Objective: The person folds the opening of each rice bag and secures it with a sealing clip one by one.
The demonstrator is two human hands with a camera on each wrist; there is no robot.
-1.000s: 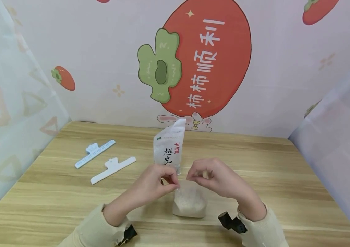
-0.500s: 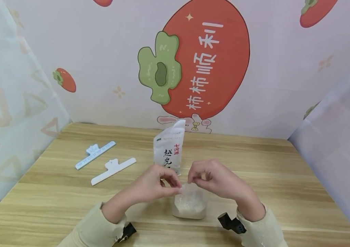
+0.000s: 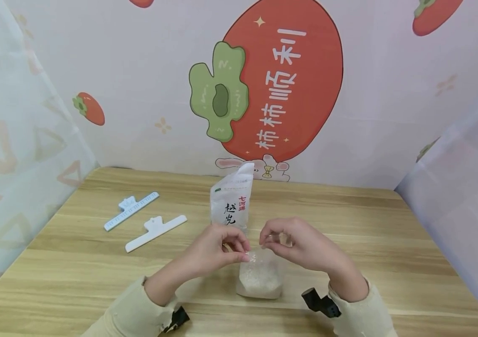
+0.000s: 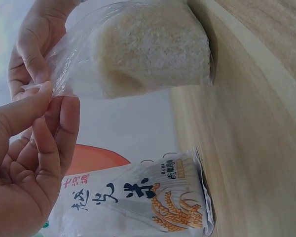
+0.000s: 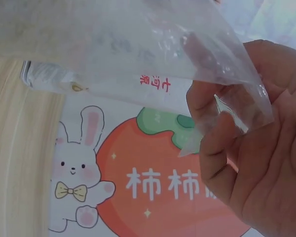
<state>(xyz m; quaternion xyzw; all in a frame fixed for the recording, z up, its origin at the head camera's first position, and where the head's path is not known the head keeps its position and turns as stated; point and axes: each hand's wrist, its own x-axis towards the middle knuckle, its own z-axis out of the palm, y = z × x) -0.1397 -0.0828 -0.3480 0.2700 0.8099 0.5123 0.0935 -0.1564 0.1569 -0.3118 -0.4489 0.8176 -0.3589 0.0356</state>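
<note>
1. Left hand (image 3: 217,248): fingers pinch the mouth of the clear rice bag (image 3: 260,276).
2. Right hand (image 3: 297,243): pinches the opposite edge.
3. The bag stands on the table (image 3: 369,234), before the printed rice packet (image 3: 231,203).

Two forearms in cream sleeves enter from the bottom edge of the head view and converge at centre frame. The left hand (image 3: 217,245) has thumb and fingers curled together in a pinch, fingertips pointing right. The right hand (image 3: 293,243) mirrors it, knuckles raised, fingertips pinched and pointing left (a small gap separates the two hands). A dark camera mount sits under each wrist.
</note>
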